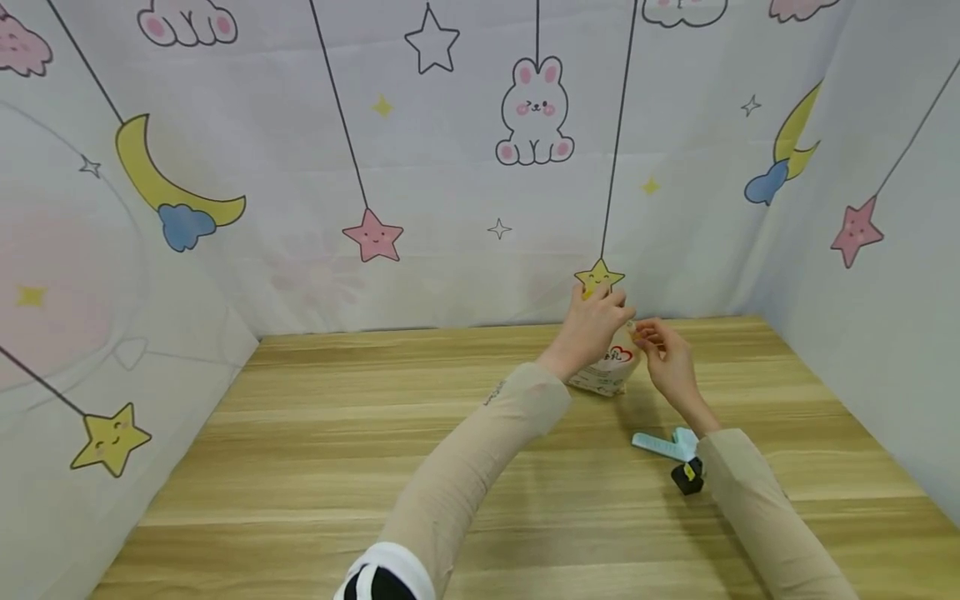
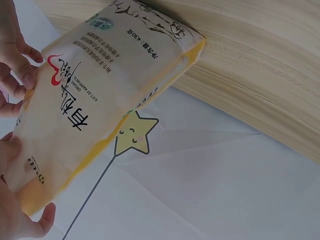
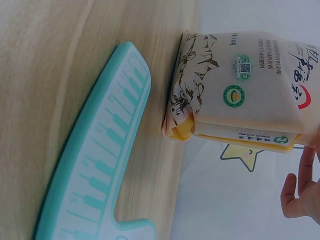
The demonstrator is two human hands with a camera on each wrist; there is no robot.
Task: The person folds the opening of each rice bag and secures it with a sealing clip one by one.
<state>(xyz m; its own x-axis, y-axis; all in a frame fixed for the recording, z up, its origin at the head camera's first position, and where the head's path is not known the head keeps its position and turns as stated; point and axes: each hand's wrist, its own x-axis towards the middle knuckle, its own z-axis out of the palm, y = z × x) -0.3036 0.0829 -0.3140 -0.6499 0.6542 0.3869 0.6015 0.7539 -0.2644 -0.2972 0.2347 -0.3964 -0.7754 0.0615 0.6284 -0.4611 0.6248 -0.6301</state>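
Note:
A cream-coloured bag (image 1: 606,379) with yellow edges, a red heart and dark printed characters stands upright at the back right of the table. My left hand (image 1: 596,329) grips its top end from above, its fingers and thumb on either side in the left wrist view. At the bag's upper right edge, my right hand (image 1: 667,358) pinches the packaging between thumb and fingers. The printed front of the bag (image 2: 95,85) fills much of the left wrist view. The right wrist view shows its lower corner (image 3: 182,127) touching the tabletop.
A light-blue and white flat L-shaped thing (image 1: 663,446) with printed tool-like shapes lies below my right wrist. Beside it sits a small black object (image 1: 687,477) with a yellow mark. Behind the wooden table (image 1: 337,400) hangs a white cartoon-printed cloth (image 1: 450,167).

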